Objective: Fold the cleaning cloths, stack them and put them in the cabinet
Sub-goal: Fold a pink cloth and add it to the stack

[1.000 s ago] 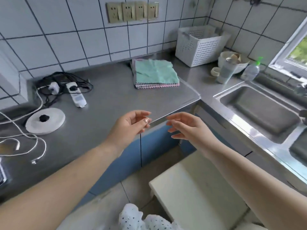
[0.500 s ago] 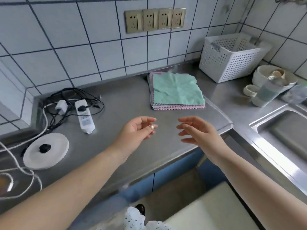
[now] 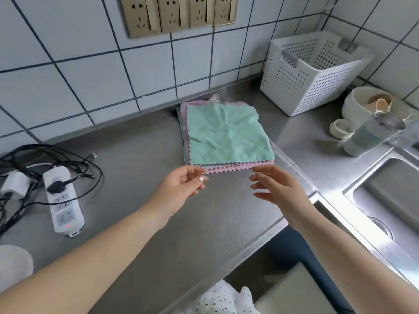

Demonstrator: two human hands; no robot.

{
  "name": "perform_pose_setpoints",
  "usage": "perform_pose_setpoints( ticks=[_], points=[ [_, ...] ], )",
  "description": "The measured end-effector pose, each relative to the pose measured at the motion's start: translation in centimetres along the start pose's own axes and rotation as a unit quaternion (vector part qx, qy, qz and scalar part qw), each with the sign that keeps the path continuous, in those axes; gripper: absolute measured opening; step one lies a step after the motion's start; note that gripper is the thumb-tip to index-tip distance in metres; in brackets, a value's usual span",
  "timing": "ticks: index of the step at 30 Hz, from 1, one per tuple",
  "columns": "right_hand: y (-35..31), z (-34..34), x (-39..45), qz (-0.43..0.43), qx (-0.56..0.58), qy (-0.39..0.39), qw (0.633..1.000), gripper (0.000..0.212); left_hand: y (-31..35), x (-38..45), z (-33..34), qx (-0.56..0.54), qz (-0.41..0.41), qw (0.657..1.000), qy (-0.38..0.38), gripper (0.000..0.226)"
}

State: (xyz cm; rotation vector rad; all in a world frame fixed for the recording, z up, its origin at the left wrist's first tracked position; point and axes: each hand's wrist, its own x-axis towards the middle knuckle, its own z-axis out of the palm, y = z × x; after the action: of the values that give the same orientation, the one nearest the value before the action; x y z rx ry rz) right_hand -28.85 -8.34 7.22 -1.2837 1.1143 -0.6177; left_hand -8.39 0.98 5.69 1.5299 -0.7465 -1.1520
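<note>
Right now we see the stainless steel counter (image 3: pixel 140 141) carrying a stack of square cloths (image 3: pixel 226 134), green on top, pink beneath. Just before its near edge hover our left hand (image 3: pixel 181 184) and right hand (image 3: pixel 275 186), fingers loose, holding nothing.

— What's the person wearing?

— Both forearms are bare up to the frame edge, no sleeves, watch or bracelet. The left hand (image 3: pixel 181 185) has a pale, glossy nail on the thumb; the right hand (image 3: pixel 277 190) shows no rings.

— Anything else?

— At six o'clock, a white garment with small dark dots (image 3: pixel 223 300), gathered in folds.
</note>
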Motion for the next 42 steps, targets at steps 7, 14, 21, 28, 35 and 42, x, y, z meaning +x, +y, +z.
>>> perform_pose_setpoints(
  ticks=[7,14,21,28,35,42],
  points=[
    [1.0,-2.8,10.9,-0.024,-0.139,-0.067,0.988,0.015,-0.1,7.9,2.4,0.006,-0.011,0.998,0.059,0.015],
    [2.6,-3.1,21.0,-0.229,-0.444,-0.203,0.842,0.024,-1.4,14.4,6.3,0.058,-0.018,0.991,0.119,0.014],
    [5.0,-1.8,25.9,-0.259,-0.495,-0.305,0.772,0.045,-4.3,17.7,5.0,0.453,0.078,0.883,0.094,0.031],
    [6.8,-2.3,29.3,-0.283,-0.423,-0.364,0.78,0.043,-7.5,19.3,4.2,0.533,0.102,0.836,0.083,0.044],
    [7.3,-3.0,29.5,-0.309,-0.384,-0.388,0.779,0.039,-8.2,20.2,3.1,0.486,0.139,0.86,0.072,0.046],
    [7.1,-2.7,29.3,-0.339,-0.442,-0.332,0.761,0.03,-7.0,20.5,2.5,0.532,0.094,0.841,0.035,0.073]
  ],
)
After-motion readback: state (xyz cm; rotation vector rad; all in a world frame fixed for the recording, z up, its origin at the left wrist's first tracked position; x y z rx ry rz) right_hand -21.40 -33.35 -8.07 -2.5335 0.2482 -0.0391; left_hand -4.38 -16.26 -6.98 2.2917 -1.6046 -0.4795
